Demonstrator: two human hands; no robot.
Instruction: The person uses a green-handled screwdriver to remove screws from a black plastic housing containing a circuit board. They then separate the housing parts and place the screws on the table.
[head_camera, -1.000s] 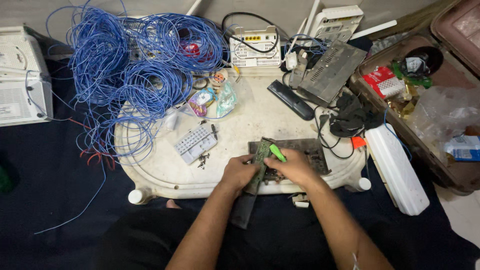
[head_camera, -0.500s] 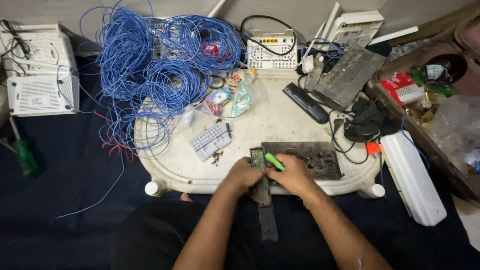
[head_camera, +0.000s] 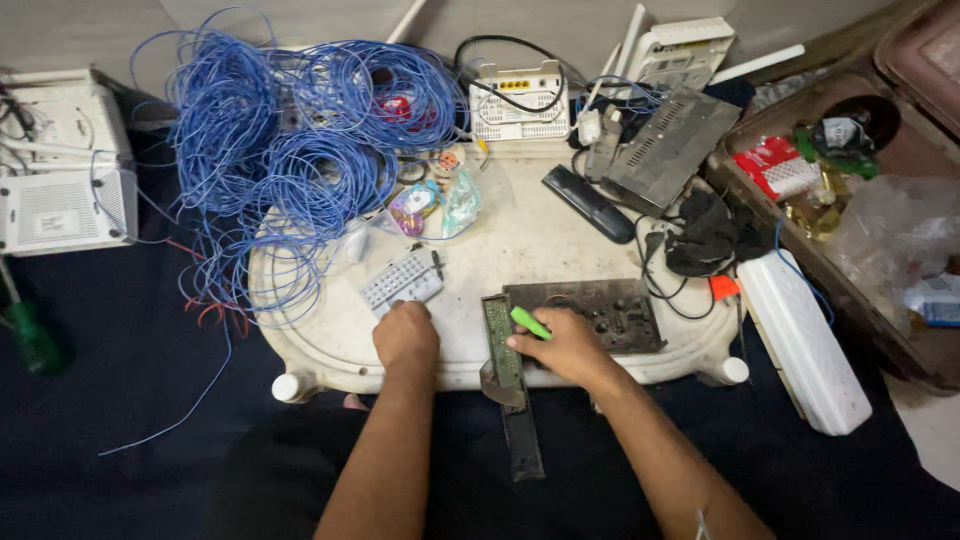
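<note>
Shifted since the earlier frame: left hand (head_camera: 405, 335), taken off the green board (head_camera: 503, 343) and curled loosely beside the keypad (head_camera: 401, 281). Right hand (head_camera: 566, 345) is closed round a green tool (head_camera: 530, 323), tip laid at the board, which is left unsteadied at the table (head_camera: 520, 240) edge.

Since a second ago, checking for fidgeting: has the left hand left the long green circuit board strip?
Yes. The left hand moved left off the green circuit board strip, toward the grey rubber keypad.

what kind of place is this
Probably a makeshift electronics repair spot set on the floor: tangled blue cable heaped on a low white table, white routers behind, and an opened remote's green circuit board under the right hand.
</note>
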